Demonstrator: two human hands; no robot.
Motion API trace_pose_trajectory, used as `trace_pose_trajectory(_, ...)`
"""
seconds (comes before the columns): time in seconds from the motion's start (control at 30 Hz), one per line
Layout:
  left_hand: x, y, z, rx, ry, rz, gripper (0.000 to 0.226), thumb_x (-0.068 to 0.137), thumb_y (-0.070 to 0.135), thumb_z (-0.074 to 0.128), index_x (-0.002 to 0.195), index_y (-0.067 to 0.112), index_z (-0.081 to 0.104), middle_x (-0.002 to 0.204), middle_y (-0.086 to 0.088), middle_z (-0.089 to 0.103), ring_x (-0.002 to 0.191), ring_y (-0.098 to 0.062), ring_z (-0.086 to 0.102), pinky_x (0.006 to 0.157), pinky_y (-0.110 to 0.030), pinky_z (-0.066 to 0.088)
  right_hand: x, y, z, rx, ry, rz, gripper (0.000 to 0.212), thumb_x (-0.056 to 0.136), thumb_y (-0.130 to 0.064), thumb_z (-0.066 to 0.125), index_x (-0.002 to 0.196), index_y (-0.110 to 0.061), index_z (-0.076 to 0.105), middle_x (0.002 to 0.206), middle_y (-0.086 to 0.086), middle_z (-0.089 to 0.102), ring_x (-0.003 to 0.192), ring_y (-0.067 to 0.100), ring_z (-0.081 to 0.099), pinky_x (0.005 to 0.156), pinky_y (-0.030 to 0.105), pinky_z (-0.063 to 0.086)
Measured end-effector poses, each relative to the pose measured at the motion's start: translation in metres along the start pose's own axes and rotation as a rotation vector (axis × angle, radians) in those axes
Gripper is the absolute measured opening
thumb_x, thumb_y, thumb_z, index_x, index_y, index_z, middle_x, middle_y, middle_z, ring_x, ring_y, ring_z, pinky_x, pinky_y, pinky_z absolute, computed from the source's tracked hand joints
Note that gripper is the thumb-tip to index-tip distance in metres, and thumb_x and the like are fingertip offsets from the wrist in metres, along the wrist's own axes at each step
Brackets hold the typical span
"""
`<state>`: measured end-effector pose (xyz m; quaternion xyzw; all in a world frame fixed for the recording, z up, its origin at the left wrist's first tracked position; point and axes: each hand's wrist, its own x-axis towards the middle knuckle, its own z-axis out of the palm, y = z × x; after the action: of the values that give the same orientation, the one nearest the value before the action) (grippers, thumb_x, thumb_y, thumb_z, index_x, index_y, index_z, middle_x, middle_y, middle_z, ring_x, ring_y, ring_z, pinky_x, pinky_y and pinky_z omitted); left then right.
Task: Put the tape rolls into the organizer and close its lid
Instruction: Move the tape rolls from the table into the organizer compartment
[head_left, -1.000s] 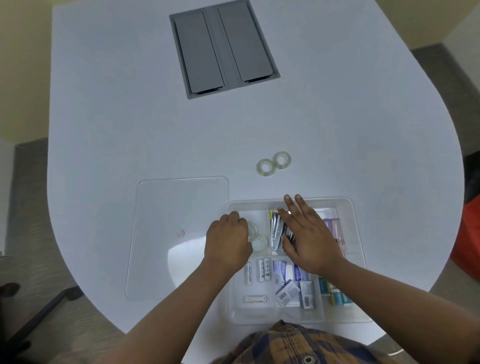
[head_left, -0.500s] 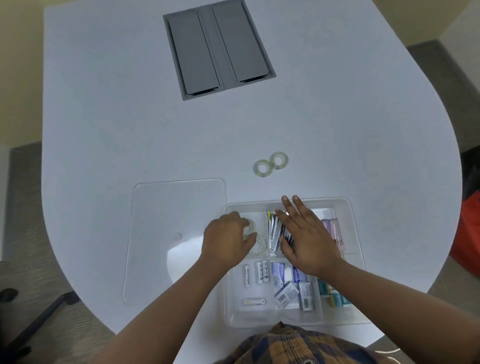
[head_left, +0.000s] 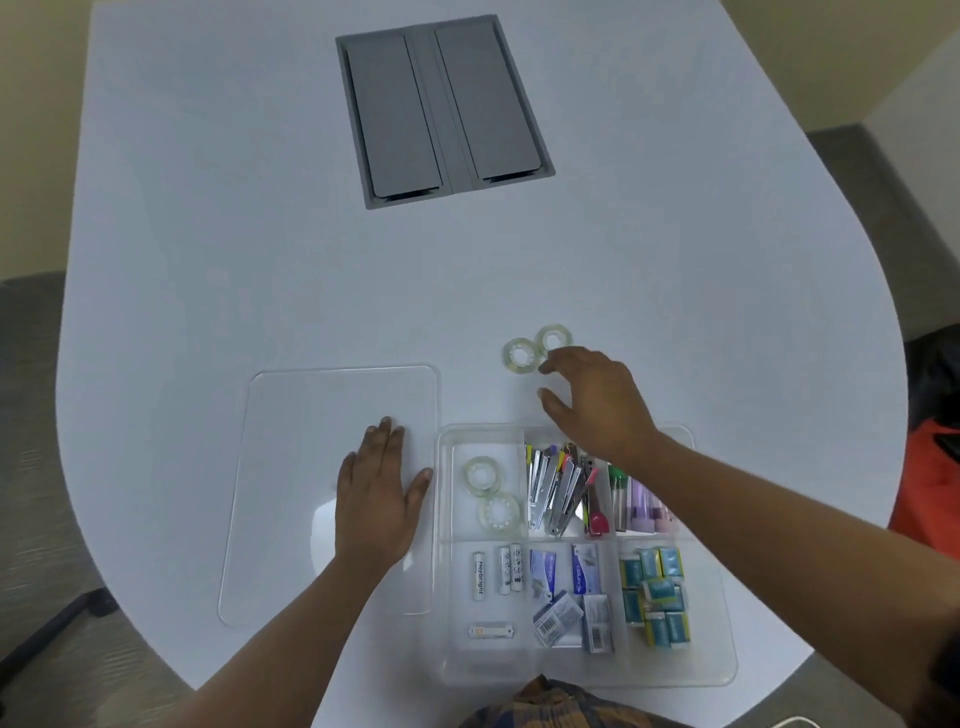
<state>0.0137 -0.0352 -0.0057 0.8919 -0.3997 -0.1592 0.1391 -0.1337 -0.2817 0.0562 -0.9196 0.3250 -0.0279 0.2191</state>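
Observation:
The clear organizer (head_left: 714, 670) sits at the table's near edge with no lid on it. Two clear tape rolls (head_left: 484, 475) (head_left: 502, 513) lie in its far-left compartment. Two more tape rolls (head_left: 520, 355) (head_left: 554, 338) lie on the table beyond the organizer. My right hand (head_left: 597, 400) hovers just beside them, fingers apart, holding nothing. The clear lid (head_left: 291, 441) lies flat to the left of the organizer. My left hand (head_left: 376, 499) rests flat on the lid's right part, fingers spread.
Other organizer compartments hold staplers (head_left: 553, 488), batteries (head_left: 496, 571), small boxes and teal packets (head_left: 657, 597). A grey cable hatch (head_left: 441, 109) is set into the white table (head_left: 260, 260) farther back. A red object (head_left: 930, 499) sits off the table's right edge.
My left hand left the tape rolls in the organizer and moved left onto the lid. My right hand lifted off the staplers and moved out to the two rolls on the table.

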Motion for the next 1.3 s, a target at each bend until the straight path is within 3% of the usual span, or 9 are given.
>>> trace_pose_trajectory(0.13,-0.004,-0.004,0.011,0.095,-0.100,0.008,0.085,0.087,0.066,-0.006,0.153,0.015,0.007,0.162,-0.002,-0.003,0.149,-0.021,-0.007,0.120,-0.045,0.003,0.039,0.009,-0.002,-0.087,-0.137,0.076,0.045,0.085,-0.026,0.065,0.128,-0.018,0.056,0.135,0.004,0.056,0.116,0.030,0.055,0.095,0.042,0.046)
trace_pose_trajectory(0.33,-0.002,-0.009,0.014,0.091,-0.137,0.013,0.087,0.087,0.067,-0.009,0.153,0.013,0.007,0.161,-0.004,-0.004,0.148,-0.023,-0.007,0.119,-0.048,0.003,0.067,0.022,0.009,-0.230,-0.282,0.131,0.068,0.088,-0.019,0.061,0.149,-0.025,0.031,0.157,0.001,0.031,0.137,0.029,0.037,0.105,0.044,0.041)
trace_pose_trajectory(0.4,-0.001,-0.010,0.015,0.094,-0.143,0.018,0.087,0.086,0.067,-0.010,0.153,0.014,0.005,0.161,-0.004,-0.006,0.148,-0.023,-0.009,0.119,-0.048,0.002,0.068,0.023,0.013,-0.231,-0.278,0.126,0.065,0.087,-0.019,0.062,0.146,-0.025,0.036,0.151,0.003,0.039,0.132,0.029,0.043,0.100,0.043,0.043)
trace_pose_trajectory(0.5,-0.001,-0.010,0.014,0.090,-0.151,0.015,0.086,0.086,0.067,-0.009,0.153,0.015,0.003,0.161,-0.003,-0.007,0.148,-0.023,-0.009,0.119,-0.047,0.001,0.067,0.024,0.016,-0.263,-0.198,0.152,0.054,0.082,-0.024,0.065,0.133,-0.021,0.048,0.126,0.008,0.054,0.113,0.031,0.054,0.087,0.041,0.049)
trace_pose_trajectory(0.7,0.000,-0.010,0.014,0.099,-0.168,0.011,0.086,0.087,0.067,-0.009,0.153,0.014,0.005,0.161,-0.003,-0.007,0.148,-0.023,-0.010,0.119,-0.047,0.001,0.048,0.018,0.004,-0.068,-0.022,0.243,0.050,0.069,-0.041,0.074,0.108,-0.017,0.054,0.102,0.004,0.058,0.092,0.027,0.059,0.071,0.035,0.047)
trace_pose_trajectory(0.87,0.000,-0.008,0.011,0.113,-0.182,0.013,0.089,0.085,0.068,-0.012,0.153,0.014,0.005,0.161,-0.005,-0.005,0.149,-0.025,-0.007,0.118,-0.047,0.000,-0.001,-0.021,-0.005,0.112,-0.062,0.075,0.048,0.066,-0.047,0.074,0.102,-0.023,0.054,0.099,0.000,0.059,0.086,0.022,0.059,0.071,0.037,0.051)
trace_pose_trajectory(1.07,0.002,-0.010,0.011,0.111,-0.248,-0.001,0.095,0.075,0.074,-0.020,0.151,0.018,-0.010,0.159,-0.001,-0.021,0.144,-0.019,-0.023,0.117,-0.044,-0.010,-0.050,-0.050,0.011,-0.030,-0.294,-0.117,0.057,0.073,-0.047,0.072,0.122,-0.024,0.055,0.115,-0.002,0.060,0.100,0.021,0.058,0.086,0.037,0.047)
trace_pose_trajectory(1.13,0.003,-0.010,0.009,0.103,-0.276,-0.004,0.094,0.075,0.076,-0.013,0.150,0.019,-0.014,0.157,0.001,-0.025,0.144,-0.019,-0.025,0.116,-0.045,-0.011,-0.057,-0.053,0.020,-0.070,-0.328,-0.147,0.057,0.075,-0.046,0.072,0.124,-0.025,0.054,0.118,-0.003,0.060,0.105,0.021,0.057,0.089,0.035,0.044)
trace_pose_trajectory(1.3,0.005,-0.010,0.007,0.121,-0.305,-0.003,0.098,0.070,0.078,-0.019,0.149,0.019,-0.018,0.153,0.002,-0.031,0.144,-0.021,-0.025,0.116,-0.046,-0.011,-0.061,-0.055,0.027,-0.109,-0.424,-0.177,0.061,0.074,-0.044,0.073,0.129,-0.028,0.051,0.123,-0.006,0.056,0.110,0.020,0.054,0.090,0.034,0.041)
